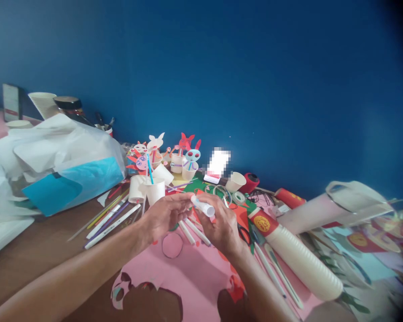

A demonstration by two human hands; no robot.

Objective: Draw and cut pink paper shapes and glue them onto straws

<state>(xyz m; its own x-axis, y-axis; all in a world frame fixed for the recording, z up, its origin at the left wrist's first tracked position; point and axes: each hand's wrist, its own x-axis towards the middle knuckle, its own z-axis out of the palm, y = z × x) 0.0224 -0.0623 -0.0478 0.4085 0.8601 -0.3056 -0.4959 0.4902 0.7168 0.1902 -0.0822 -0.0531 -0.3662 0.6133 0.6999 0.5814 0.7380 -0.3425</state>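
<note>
A white glue stick [203, 205] is held above the table in front of me, tilted with its round white end towards me. My right hand [221, 221] wraps its fingers and thumb round it. The fingertips of my left hand [166, 214] close on its far left end. Below them lies a sheet of pink paper [201, 273] with pieces cut out of its edges. A circle [172, 245] is outlined on the sheet. White rolled paper sticks [196, 231] lie just under my hands. Black-handled scissors [244, 234] sit partly hidden behind my right wrist.
Paper cups [155, 191] with paper animal figures [192, 155] stand at the back. Pens and sticks [112, 223] lie left, near a plastic bag [70, 147]. A long stack of cups [298, 257] lies right. A blue wall [255, 80] rises behind.
</note>
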